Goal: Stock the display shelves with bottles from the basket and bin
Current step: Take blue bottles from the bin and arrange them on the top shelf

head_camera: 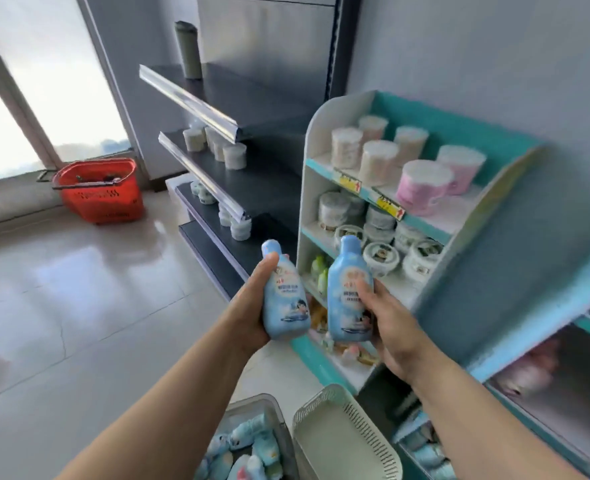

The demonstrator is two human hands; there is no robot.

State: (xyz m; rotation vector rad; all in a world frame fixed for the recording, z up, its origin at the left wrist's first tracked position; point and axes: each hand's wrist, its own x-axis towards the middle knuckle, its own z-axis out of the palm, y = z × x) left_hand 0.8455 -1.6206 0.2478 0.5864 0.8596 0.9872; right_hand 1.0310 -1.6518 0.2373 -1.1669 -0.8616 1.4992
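Well, over the clear plastic bin (pixel 252 400), the grip of the left hand (pixel 248 306) wraps one pale-blue plastic bottle (pixel 285 303), the right hand (pixel 397 330) a matching second bottle (pixel 347 299). Beyond, the white-and-teal display shelf (pixel 316 133) is crowded; pushing both in could topple its round lidded tubs (pixel 380 258).

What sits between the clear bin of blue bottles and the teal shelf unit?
Head view: a white slotted basket, beside the clear bin, before the teal shelf unit.
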